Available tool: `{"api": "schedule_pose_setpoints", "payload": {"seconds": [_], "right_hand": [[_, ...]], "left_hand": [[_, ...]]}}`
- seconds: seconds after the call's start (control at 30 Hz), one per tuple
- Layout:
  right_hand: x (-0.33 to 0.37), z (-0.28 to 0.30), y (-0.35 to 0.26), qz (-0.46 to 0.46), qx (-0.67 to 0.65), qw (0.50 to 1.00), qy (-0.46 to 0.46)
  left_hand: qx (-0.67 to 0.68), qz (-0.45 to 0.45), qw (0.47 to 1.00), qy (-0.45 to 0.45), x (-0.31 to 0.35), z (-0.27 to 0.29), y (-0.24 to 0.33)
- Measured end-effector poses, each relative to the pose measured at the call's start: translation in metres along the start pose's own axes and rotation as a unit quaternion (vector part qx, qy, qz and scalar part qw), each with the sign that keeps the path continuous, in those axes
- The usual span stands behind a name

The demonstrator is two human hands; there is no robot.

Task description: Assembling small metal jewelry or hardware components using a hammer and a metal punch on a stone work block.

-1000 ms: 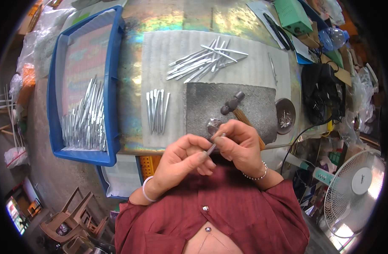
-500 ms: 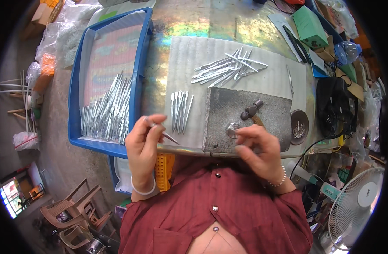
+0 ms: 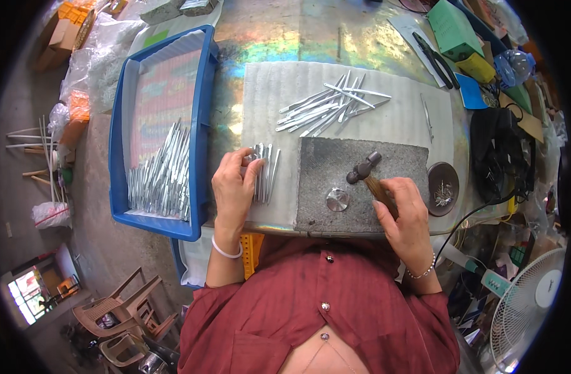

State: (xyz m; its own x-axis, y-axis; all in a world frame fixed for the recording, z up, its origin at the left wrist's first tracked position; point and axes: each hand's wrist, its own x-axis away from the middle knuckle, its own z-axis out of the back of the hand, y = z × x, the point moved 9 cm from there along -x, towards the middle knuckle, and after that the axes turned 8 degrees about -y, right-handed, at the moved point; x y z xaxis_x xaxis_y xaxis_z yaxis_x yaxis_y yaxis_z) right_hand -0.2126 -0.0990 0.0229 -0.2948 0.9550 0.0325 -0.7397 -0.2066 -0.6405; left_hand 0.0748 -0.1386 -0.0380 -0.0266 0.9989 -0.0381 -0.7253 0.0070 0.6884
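Observation:
My left hand (image 3: 233,187) is at the left end of a short row of slim, pointed silver metal pieces (image 3: 271,177), its thumb and fingers pinched on the top end of one piece. That piece is mostly hidden by the fingers. My right hand (image 3: 405,215) has thumb and fingers around the wooden handle of a small hammer (image 3: 364,169). The hammer's dark head rests over a grey stone block (image 3: 323,168). A round, shiny metal disc (image 3: 337,199) lies on the block, left of the handle.
A loose pile of similar metal pieces (image 3: 335,103) lies on the white foam sheet (image 3: 260,84). A blue tray (image 3: 206,124) at left holds many more. Right of the block stand a dark bowl of small metal bits (image 3: 444,187), black cutters (image 3: 438,62) and a green box (image 3: 452,28).
My left hand has carried a pointed metal piece up and right to the row. My right hand has moved from above the disc rightward onto the hammer's handle.

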Motion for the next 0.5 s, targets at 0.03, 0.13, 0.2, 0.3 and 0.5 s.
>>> {"api": "schedule_pose_setpoints", "payload": {"seconds": [0.03, 0.13, 0.2, 0.3, 0.5], "right_hand": [[-0.001, -0.001, 0.0, 0.004, 0.028, 1.0, -0.008], [-0.002, -0.003, -0.008, 0.002, 0.104, 0.994, -0.023], [-0.001, -0.005, -0.006, -0.006, 0.119, 0.993, -0.029], [0.001, -0.006, -0.001, -0.014, 0.131, 0.99, -0.046], [0.007, -0.012, 0.002, -0.017, 0.091, 0.994, -0.065]], "left_hand": [[0.0, -0.001, 1.0, 0.012, 0.001, 0.003, 0.001], [-0.002, -0.001, 1.0, 0.024, 0.005, 0.014, 0.005], [0.028, 0.015, 0.999, 0.02, 0.006, 0.022, 0.011], [0.174, 0.009, 0.985, -0.005, 0.008, 0.03, 0.044], [0.408, -0.302, 0.857, -0.084, 0.041, 0.074, 0.21]]}}
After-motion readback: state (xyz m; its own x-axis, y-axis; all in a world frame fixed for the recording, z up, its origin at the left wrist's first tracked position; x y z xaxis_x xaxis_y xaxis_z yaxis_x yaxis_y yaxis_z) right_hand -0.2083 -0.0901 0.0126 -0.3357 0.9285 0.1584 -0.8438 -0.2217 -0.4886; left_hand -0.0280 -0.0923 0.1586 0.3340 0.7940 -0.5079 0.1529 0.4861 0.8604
